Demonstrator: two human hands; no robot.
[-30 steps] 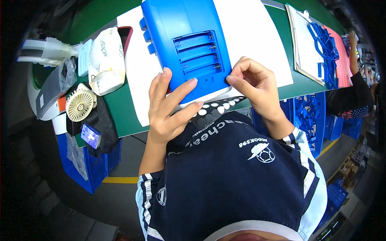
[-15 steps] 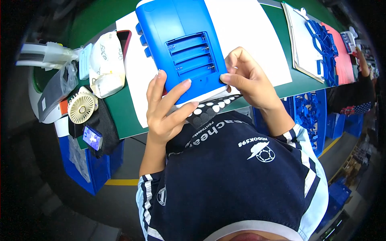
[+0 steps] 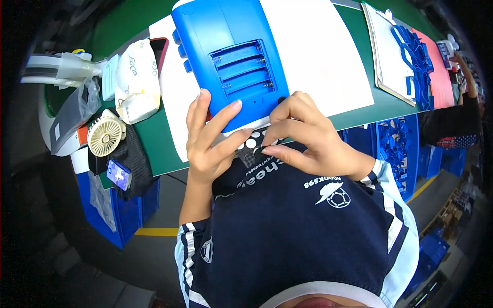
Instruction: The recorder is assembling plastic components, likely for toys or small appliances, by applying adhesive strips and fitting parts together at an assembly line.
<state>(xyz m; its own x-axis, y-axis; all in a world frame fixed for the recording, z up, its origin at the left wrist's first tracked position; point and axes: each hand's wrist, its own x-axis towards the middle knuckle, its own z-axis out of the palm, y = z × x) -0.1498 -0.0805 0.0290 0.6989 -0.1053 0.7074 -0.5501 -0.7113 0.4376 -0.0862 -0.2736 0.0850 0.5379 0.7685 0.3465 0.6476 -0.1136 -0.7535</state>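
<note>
A blue plastic device (image 3: 226,31) with a white edge is tilted up over the table, its back toward me. Its uncovered battery compartment (image 3: 242,72) shows several bare slots with metal springs. My left hand (image 3: 208,141) grips the device's lower left edge, fingertips on the blue back and the thumb side below. Just under the lower right corner, my right hand (image 3: 310,136) has its thumb and fingertips drawn together; what lies between them, if anything, is too small to make out. Close by is black cloth with white dots (image 3: 250,146). A small black spot (image 3: 281,100) shows at the device's corner.
White paper (image 3: 328,61) covers part of the green table (image 3: 169,149). At left lie a tissue pack (image 3: 137,84), a small fan (image 3: 105,136) and a lit small screen (image 3: 119,176). Blue plastic parts (image 3: 415,61) lie at right; blue bins (image 3: 126,210) stand below.
My right hand has let go of the device's lower right corner and moved down and left, its fingers coming together near the dotted cloth. The left hand has hardly moved.
</note>
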